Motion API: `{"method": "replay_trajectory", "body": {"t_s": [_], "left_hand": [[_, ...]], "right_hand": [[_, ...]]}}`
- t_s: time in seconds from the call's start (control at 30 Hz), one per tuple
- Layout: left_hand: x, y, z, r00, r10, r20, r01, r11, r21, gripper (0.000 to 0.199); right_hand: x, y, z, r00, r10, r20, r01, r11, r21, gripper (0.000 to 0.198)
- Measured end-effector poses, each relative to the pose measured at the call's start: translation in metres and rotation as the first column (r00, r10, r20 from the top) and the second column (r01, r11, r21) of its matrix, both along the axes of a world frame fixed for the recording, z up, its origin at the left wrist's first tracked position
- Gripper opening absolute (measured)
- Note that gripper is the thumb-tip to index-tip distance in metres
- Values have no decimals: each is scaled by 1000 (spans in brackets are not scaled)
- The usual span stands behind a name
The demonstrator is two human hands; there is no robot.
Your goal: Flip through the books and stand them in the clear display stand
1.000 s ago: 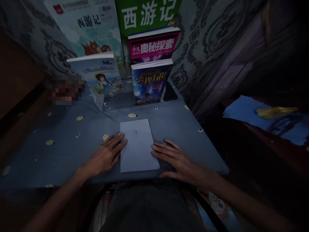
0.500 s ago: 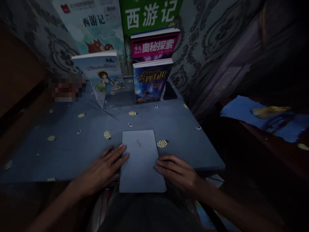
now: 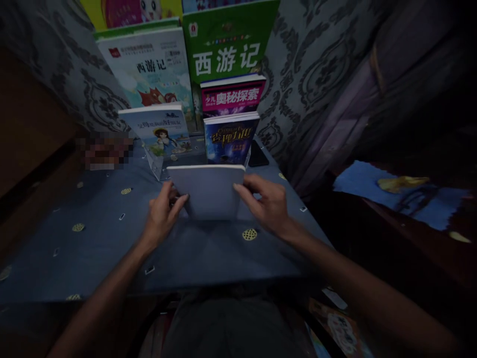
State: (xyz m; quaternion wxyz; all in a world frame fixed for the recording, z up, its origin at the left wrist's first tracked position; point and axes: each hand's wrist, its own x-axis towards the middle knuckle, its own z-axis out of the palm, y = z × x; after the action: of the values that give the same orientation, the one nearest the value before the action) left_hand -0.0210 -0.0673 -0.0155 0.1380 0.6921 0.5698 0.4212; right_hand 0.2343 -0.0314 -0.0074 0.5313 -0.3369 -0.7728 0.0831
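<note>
A plain, pale grey-blue notebook (image 3: 212,194) stands tilted up over the table, its white page edge on top. My left hand (image 3: 163,211) grips its left side, thumb on the near face. On the right side, my right hand (image 3: 265,203) pinches it the same way; the fingers behind are partly hidden. Just beyond the notebook, a dark blue book (image 3: 230,141) stands upright, its lower part near the notebook's top edge. Left of that stands a light blue book (image 3: 166,133) with a figure in a yellow hat on its cover.
A table (image 3: 108,258) with a blue patterned cloth lies under my hands. Behind are a pink-and-black book (image 3: 233,98), a green book (image 3: 227,52) and a white book (image 3: 149,69). A dark flat object (image 3: 258,155) lies by the stand. Blue cloth (image 3: 357,181) sits at right.
The notebook was lying flat at the table's near edge under my hands. It has been lifted, tilted up and moved forward toward the standing books, with both hands gripping its sides.
</note>
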Motion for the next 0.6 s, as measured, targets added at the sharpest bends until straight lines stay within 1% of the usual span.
{"method": "replay_trajectory", "body": {"t_s": [0.07,0.1,0.17,0.23,0.3,0.33,0.4,0.47,0.53,0.6], "left_hand": [[1,18,1,999,-12,52,13,1000,-21,41],[1,25,0,997,-20,80,24,999,-46,48],[-1,37,-6,987,-48,154,69,988,-135,60],[-3,45,-16,968,-79,237,140,958,-252,72],[-4,50,-28,953,-96,288,199,913,-357,82],[-4,52,-34,952,-94,293,211,892,-400,87],[-4,54,-42,962,-81,261,199,861,-467,90],[-4,57,-44,976,-85,200,179,836,-519,85],[-4,61,-43,986,-107,129,161,817,-554,75],[-4,66,-41,988,-145,55,150,801,-579,69]], "right_hand": [[-5,24,2,997,34,-73,-44,988,-147,23],[-7,35,1,993,55,-108,-79,969,-236,23],[-8,53,-4,982,92,-165,-154,897,-415,25],[-8,67,-16,976,126,-176,-204,808,-553,28],[-7,77,-32,980,147,-136,-200,740,-642,29],[-7,80,-41,985,150,-81,-165,726,-668,29],[-8,85,-56,989,133,71,-51,736,-675,27],[-9,88,-65,973,103,205,54,766,-640,27],[-11,90,-68,959,73,274,113,787,-606,28],[-12,90,-68,946,51,320,157,793,-589,26]]}}
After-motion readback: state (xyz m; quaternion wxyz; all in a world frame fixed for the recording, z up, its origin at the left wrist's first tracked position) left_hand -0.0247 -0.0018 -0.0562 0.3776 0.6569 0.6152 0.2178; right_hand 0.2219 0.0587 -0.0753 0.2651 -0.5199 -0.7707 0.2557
